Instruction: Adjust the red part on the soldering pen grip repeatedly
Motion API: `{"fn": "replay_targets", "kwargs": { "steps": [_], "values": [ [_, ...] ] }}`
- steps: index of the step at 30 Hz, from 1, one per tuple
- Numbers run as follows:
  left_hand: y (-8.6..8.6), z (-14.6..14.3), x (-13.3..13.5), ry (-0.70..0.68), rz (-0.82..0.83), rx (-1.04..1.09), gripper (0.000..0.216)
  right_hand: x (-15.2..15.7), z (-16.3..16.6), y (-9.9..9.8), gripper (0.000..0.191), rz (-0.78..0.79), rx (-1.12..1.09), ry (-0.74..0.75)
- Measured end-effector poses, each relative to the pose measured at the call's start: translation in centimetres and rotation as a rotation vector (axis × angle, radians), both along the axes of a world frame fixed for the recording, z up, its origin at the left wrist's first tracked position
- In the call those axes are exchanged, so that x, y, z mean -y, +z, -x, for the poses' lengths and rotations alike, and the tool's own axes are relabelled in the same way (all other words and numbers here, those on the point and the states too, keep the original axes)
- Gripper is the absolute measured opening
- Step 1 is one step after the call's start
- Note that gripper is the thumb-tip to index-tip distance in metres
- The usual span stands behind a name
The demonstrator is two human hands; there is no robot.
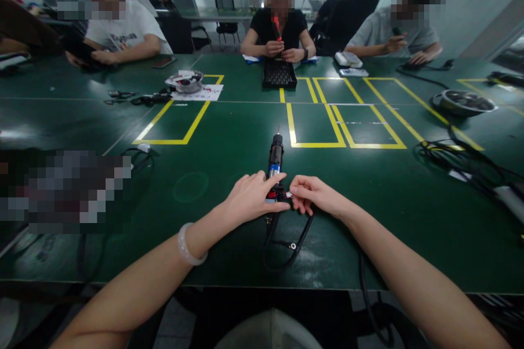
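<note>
A black and blue electric screwdriver [275, 159] lies on the green table [229, 142], tip pointing away from me. My left hand [252, 198] rests over its rear end, fingers curled round the body near the red part. My right hand [311, 195] pinches a small white piece at the tool's back end, where the black cable [286, 242] leaves it. The cable loops toward the table's front edge. A pale bangle sits on my left wrist.
Yellow tape rectangles [315, 128] mark the table ahead. A black tray [279, 73] lies before the person opposite. A metal bowl [464, 102] and tangled cables [454, 155] are at the right; a bowl on paper [187, 82] is at the left. Three people sit across.
</note>
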State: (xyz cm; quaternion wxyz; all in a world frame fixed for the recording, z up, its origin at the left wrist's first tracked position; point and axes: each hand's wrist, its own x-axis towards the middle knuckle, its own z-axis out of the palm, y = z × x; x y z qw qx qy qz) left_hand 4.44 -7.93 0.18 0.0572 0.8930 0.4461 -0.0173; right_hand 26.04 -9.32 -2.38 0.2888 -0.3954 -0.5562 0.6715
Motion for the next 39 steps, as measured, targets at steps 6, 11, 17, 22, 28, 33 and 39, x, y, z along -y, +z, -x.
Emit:
{"fn": "replay_targets", "kwargs": {
  "steps": [6, 11, 17, 22, 28, 33, 39],
  "values": [
    [-0.1, 0.1, 0.0, -0.010, -0.007, 0.010, 0.078, 0.1, -0.2, 0.6, 0.030, -0.054, -0.085, 0.084],
    [-0.1, 0.1, 0.0, -0.010, -0.013, 0.013, 0.077, 0.1, -0.4, 0.7, 0.028, -0.113, -0.037, 0.157],
    [-0.2, 0.1, 0.0, -0.006, -0.010, 0.003, 0.076, 0.3, -0.1, -0.2, 0.025, -0.186, 0.040, 0.135],
    [-0.1, 0.1, 0.1, -0.007, -0.019, -0.006, 0.075, 0.3, -0.1, -0.3, 0.025, -0.263, 0.177, 0.084],
    [0.0, 0.0, 0.0, -0.007, -0.019, -0.017, 0.076, 0.2, -0.2, 0.3, 0.014, -0.449, 0.293, 0.029],
    [-0.1, 0.0, 0.1, 0.000, -0.016, -0.015, 0.075, 0.3, 0.2, 0.1, 0.013, -0.401, 0.209, 0.052],
    [0.0, -0.2, 0.2, 0.002, -0.013, -0.013, 0.075, 0.5, 0.3, -0.2, 0.021, -0.414, 0.151, 0.092]
  ]
}}
